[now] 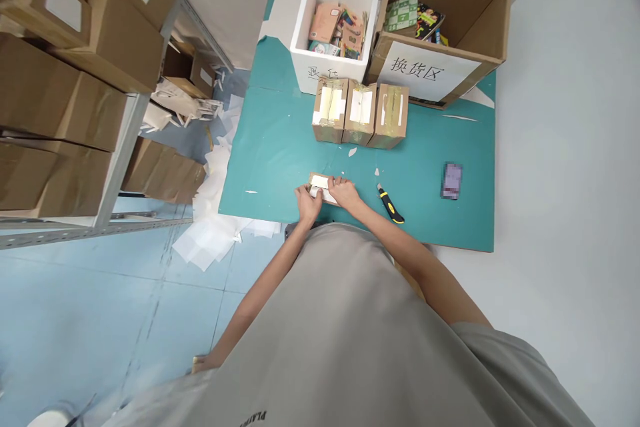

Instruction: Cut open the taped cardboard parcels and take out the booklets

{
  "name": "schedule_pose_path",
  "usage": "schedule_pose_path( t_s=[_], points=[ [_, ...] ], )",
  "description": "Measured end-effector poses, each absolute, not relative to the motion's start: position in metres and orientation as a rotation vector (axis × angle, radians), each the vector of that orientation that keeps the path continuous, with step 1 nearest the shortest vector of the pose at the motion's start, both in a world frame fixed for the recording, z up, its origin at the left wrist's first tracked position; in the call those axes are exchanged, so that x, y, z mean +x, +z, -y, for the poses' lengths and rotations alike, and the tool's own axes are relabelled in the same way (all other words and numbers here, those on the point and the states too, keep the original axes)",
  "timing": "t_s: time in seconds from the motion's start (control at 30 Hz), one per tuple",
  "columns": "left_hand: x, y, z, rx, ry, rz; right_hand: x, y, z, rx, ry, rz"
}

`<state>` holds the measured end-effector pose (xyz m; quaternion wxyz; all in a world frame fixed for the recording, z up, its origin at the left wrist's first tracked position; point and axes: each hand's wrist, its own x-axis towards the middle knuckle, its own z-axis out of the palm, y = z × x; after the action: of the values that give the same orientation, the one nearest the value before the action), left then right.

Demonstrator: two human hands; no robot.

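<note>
Two bare hands are working close together at the near edge of a teal table, left of its middle. The left hand is grasping the left end of a small carton, its thumb resting on the white patch along the near side. The right hand is gripping the same carton from the right, its fingers curling over the top. The carton is lying low between them, showing white and brown areas; its finer details are too small to tell.

Just right of the right hand, a black and yellow utility knife is lying aslant, its blade end pointing far and left. Farther right, a blurred-out purple object is resting near the right edge. Beyond the hands, small white paper scraps are lying about, and three taped boxes are standing side by side. Behind these, a white foam box is holding booklets, and to its right a large open cardboard box is bearing a handwritten sign. Left of the table, white sheets are covering part of the floor, and a metal shelf is carrying stacked brown cartons.
</note>
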<state>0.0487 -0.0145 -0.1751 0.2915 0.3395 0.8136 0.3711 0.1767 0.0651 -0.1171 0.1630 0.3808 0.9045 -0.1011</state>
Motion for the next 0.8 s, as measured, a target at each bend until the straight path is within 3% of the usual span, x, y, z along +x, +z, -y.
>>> schedule_pose_path(
  t_s=[0.27,0.57,0.8],
  points=[
    [0.049,-0.180,0.009,0.839,1.069,-2.138,0.185,-0.105,-0.101,1.325,-0.495,-2.441],
    [0.026,-0.196,0.029,0.784,1.167,-1.782,0.218,-0.123,-0.108,1.787,-0.605,-2.293],
    [0.036,-0.166,0.010,1.426,0.857,-2.059,0.210,-0.123,-0.093,1.447,-0.395,-2.618]
  ],
)
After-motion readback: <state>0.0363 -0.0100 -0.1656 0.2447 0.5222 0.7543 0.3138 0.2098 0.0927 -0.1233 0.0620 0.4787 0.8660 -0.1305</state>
